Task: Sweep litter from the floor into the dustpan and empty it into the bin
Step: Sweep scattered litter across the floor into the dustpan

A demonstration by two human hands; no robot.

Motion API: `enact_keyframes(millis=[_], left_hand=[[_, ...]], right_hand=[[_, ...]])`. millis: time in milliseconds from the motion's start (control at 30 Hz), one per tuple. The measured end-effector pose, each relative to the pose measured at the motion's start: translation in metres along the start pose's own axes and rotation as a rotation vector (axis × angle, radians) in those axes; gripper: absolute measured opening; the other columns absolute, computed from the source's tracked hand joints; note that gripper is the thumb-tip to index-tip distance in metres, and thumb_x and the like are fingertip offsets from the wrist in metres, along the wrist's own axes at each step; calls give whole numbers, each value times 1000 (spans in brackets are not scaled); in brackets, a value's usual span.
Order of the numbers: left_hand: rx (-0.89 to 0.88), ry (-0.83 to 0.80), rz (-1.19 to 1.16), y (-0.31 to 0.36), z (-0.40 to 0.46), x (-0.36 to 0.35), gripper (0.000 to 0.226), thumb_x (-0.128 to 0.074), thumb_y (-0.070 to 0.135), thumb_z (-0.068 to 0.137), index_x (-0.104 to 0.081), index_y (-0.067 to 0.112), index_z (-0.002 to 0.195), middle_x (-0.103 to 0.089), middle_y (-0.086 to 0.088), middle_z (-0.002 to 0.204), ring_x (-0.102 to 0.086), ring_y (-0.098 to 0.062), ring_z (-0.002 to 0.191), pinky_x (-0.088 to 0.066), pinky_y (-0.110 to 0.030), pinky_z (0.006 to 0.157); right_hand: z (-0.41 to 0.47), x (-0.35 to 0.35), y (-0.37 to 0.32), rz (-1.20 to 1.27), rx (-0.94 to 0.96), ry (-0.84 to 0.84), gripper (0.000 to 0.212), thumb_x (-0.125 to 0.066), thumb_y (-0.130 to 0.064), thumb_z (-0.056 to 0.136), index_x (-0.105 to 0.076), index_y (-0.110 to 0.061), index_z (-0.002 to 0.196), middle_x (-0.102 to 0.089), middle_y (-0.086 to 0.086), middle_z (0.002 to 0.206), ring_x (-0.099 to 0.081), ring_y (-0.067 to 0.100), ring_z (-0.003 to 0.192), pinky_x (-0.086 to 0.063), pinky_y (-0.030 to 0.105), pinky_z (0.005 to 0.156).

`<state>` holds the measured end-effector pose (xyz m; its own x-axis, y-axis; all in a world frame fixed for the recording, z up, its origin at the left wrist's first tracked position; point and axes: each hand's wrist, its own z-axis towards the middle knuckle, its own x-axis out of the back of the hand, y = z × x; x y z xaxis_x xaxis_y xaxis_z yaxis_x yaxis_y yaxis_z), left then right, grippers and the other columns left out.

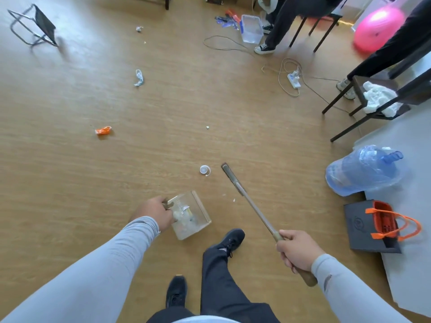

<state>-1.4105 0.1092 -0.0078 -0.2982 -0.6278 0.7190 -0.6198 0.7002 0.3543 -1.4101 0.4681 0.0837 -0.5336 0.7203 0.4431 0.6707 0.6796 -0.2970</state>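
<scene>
My left hand (155,214) grips the handle of a clear dustpan (196,220) resting on the wooden floor, with pale scraps inside it. My right hand (297,251) is closed around the broom handle (256,210); the narrow broom head (229,174) touches the floor ahead of the pan. A small clear cup lid (205,170) lies just left of the broom head. Further out lie an orange wrapper (103,130), a crumpled white-blue wrapper (139,78), a paper ball (139,29) and tiny white bits (234,200). No bin is clearly visible.
A blue water jug (363,170) and a dark box with an orange basket (377,226) sit at right by a grey mat. A power strip with cables (293,80), black chairs, seated persons' legs, a clear tub (251,29) and a folding stool (35,25) ring the floor.
</scene>
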Motion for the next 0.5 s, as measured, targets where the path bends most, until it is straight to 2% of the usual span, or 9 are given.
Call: enact_keyframes(millis=[133, 233, 333, 433, 500], left_hand=[[29, 36, -30, 31, 30, 7, 20, -65, 32, 85, -67, 31, 105, -71, 6, 95, -59, -21, 78, -44, -27, 71], [41, 55, -39, 58, 62, 8, 19, -65, 30, 87, -68, 28, 106, -62, 11, 75, -61, -20, 74, -44, -27, 69], [64, 79, -18, 85, 94, 4, 22, -65, 31, 90, -67, 26, 111, -59, 10, 74, -60, -21, 74, -43, -28, 69], [117, 104, -17, 104, 121, -2, 19, -64, 30, 91, -66, 25, 110, -59, 8, 77, -56, -17, 66, -41, -27, 68], [140, 113, -11, 118, 134, -3, 16, -64, 30, 91, -64, 27, 107, -58, 8, 80, -55, -18, 68, -41, -28, 69]], right_hand=[[43, 35, -34, -58, 3, -4, 65, -52, -9, 89, -42, -19, 152, -58, 5, 55, -48, 17, 42, -43, 25, 44], [82, 60, -64, -79, 17, 3, 63, -52, -12, 91, -41, -21, 152, -60, 3, 67, -51, 18, 49, -42, 23, 42], [121, 75, -94, -134, 23, -9, 61, -50, -14, 93, -41, -24, 152, -61, 2, 73, -53, 18, 53, -43, 23, 44], [156, 84, -126, -268, 36, -24, 56, -49, -14, 92, -48, -28, 146, -66, 1, 83, -59, 19, 59, -53, 26, 56], [178, 84, -142, -394, 41, -28, 44, -49, -13, 90, -60, -26, 130, -70, 4, 89, -62, 23, 66, -60, 32, 70]])
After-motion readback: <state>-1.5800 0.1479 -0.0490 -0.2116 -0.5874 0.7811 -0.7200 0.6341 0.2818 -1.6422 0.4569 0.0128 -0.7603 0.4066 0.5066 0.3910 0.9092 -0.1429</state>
